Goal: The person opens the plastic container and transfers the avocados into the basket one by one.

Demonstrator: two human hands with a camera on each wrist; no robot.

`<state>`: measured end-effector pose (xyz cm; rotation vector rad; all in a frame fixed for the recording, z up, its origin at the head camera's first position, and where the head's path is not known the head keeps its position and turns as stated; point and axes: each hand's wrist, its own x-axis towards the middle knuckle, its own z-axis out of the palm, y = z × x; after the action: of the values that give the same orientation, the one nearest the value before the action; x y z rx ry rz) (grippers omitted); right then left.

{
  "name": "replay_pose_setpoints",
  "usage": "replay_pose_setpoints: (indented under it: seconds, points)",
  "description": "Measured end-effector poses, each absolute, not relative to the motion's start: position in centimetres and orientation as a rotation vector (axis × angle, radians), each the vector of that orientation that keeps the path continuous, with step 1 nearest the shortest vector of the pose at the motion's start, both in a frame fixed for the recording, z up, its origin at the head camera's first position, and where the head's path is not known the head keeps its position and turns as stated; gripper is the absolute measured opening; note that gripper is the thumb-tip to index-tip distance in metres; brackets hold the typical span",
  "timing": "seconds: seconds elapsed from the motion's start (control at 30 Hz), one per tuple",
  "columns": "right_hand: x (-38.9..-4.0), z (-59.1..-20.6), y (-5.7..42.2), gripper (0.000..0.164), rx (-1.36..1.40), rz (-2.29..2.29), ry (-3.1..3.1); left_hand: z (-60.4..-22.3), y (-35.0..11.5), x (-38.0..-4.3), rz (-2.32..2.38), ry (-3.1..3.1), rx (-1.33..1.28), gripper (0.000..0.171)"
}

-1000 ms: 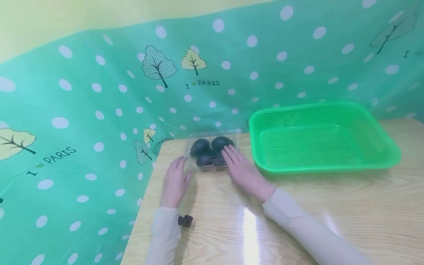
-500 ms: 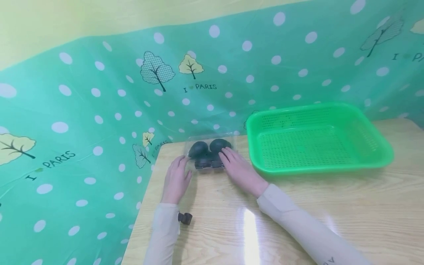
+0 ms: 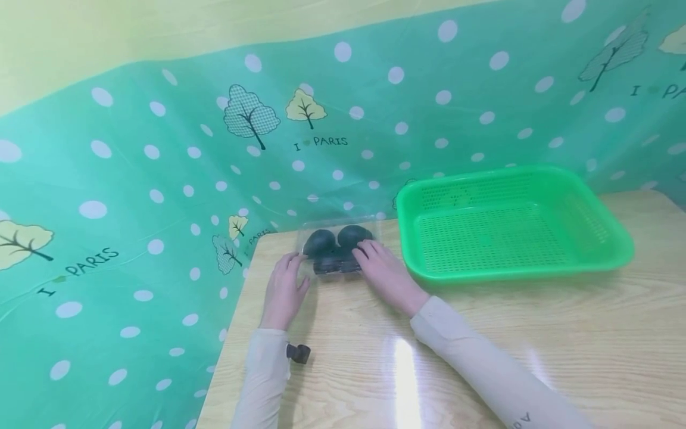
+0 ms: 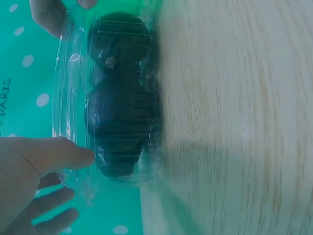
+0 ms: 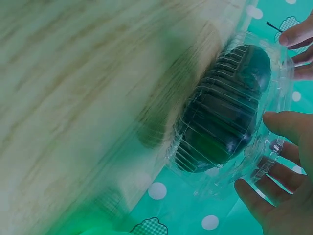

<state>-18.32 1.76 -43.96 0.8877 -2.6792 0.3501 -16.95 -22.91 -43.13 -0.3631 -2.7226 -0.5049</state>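
A clear plastic clamshell container (image 3: pixel 343 275) stands on the wooden table near its far left corner. Dark avocados (image 3: pixel 320 241) fill it, several of them showing through the ribbed walls. My left hand (image 3: pixel 282 292) holds the container's left front corner, its thumb in front and its fingers at the outer edge. On the opposite side my right hand (image 3: pixel 388 274) grips the right front corner. In the right wrist view its thumb lies against the rim and its fingers (image 5: pixel 283 171) show through the clear flange. The right thumb is hidden in the head view.
A large green perforated basket (image 3: pixel 495 277) stands on the table (image 3: pixel 348 369) just right of the container. Behind and to the left hangs a green dotted curtain (image 3: pixel 177 238) with tree prints. A small black device (image 3: pixel 299 354) sticks out at the left wrist.
The head view has shifted slightly. My right fingertips have drawn back a little toward the container's front edge; the left hand, the container and the basket stay in place.
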Motion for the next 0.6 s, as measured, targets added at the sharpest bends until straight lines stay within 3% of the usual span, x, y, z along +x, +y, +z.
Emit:
replay_pose_setpoints:
  seconds: [0.6]
  points:
    - [-18.30,-43.20,2.01,0.042,0.942,0.263,-2.628,-42.86,-23.85,-17.12,-0.575,-2.767,-0.369,0.047]
